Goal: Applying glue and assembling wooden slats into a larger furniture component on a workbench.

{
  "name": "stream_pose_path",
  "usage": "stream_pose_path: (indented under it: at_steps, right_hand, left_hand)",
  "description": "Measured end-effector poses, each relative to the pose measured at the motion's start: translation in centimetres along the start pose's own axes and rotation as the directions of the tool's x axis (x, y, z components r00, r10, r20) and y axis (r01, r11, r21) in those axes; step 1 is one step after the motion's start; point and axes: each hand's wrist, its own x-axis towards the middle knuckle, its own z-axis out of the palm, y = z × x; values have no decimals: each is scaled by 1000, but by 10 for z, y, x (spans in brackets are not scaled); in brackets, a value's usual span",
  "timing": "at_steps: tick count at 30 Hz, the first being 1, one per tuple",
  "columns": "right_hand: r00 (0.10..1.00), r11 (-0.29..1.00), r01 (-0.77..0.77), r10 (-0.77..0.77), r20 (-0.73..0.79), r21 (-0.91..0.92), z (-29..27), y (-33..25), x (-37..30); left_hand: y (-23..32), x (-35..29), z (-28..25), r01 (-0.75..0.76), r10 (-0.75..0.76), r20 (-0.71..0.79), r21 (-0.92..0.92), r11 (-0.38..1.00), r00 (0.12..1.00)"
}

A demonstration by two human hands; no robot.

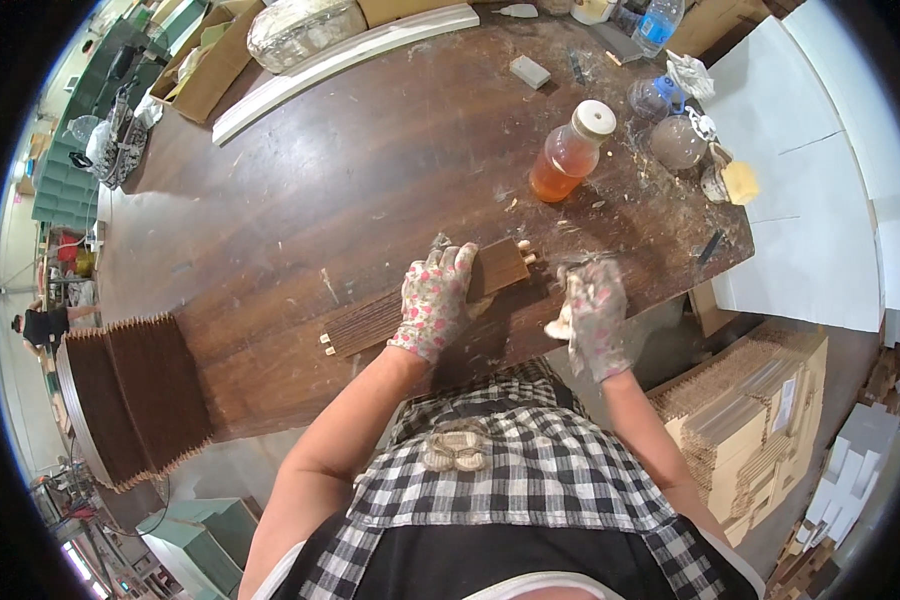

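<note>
A brown wooden strip (500, 268) with pale dowels (527, 252) sticking out of its end lies near the table's front edge. My left hand (434, 305), in a floral glove, is closed over the strip's middle and hides that part. Left of the hand shows a darker, grooved length (365, 324), also tipped with pale dowels; whether it is the same piece I cannot tell. My gloved right hand (600, 312), smeared by motion, is apart from the wood near the front edge. Its fingers are closed on a pale, crumpled cloth (560, 327).
A bottle of amber liquid (563, 160) with a white lid stands beyond my right hand. Stacked brown grooved strips (135, 395) sit at the table's left end. A long white moulding (340, 75) lies at the back. Pale boards (755, 420) are piled below right.
</note>
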Motion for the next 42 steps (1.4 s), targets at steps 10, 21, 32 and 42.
stream_pose_path:
  at_steps: [10,21,32,42]
  right_hand:
    - [824,539,551,-471,315,-637,52,-13,62]
    - [938,665,345,-276,211,-662,60,-22,53]
    - [833,436,525,-437,338,-730,59,-12,58]
    - [929,795,363,-268,255,-487,7,3,-9]
  left_hand:
    - [3,5,-6,-26,26,60,0,1000,998]
    - [4,-1,-4,-46,46,35,-5,999,998]
    - [2,3,0,-52,50,33,51,997,998]
    - [2,4,-8,-20,15,91,55,998,996]
